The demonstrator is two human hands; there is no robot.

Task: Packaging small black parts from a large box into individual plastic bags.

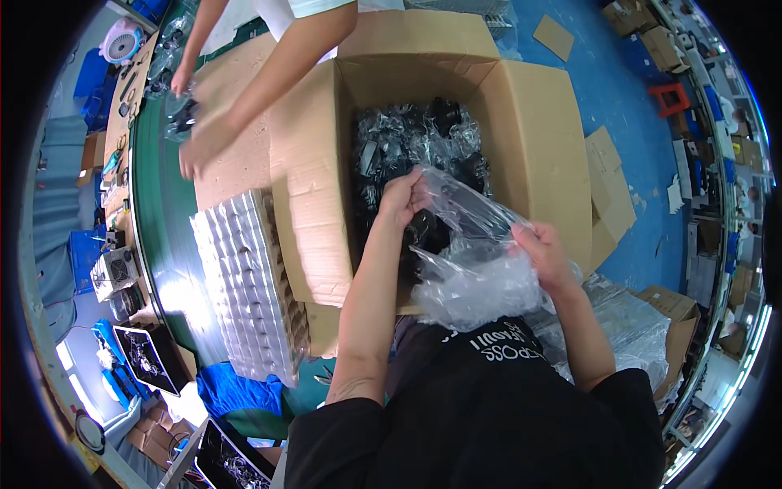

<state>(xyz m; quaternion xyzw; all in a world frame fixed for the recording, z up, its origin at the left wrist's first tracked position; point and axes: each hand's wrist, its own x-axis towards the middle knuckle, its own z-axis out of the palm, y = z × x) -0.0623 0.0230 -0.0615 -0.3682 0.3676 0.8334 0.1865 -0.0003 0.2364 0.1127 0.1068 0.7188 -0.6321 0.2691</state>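
Observation:
A clear plastic bag (471, 210) is stretched between my two hands above an open cardboard box (507, 130). My left hand (404, 197) pinches one end of the film over the middle of the box. At the other end, near the box's close right side, my right hand (544, 254) grips it between thumb and fingers. A crumpled bundle of clear plastic (476, 292) hangs below, close to my body; whether it is one piece with the bag I cannot tell. Inside the box lie several black items in clear wrapping (391, 147), their kind hidden by glare.
Left of the box leans a stack of grey moulded trays (244, 285). A co-worker's blurred hands (208, 143) reach over a cardboard sheet beside a green conveyor belt (167, 204). Plastic-wrapped goods (627, 326) stand by my right elbow. Flat cardboard (609, 183) lies on the blue floor.

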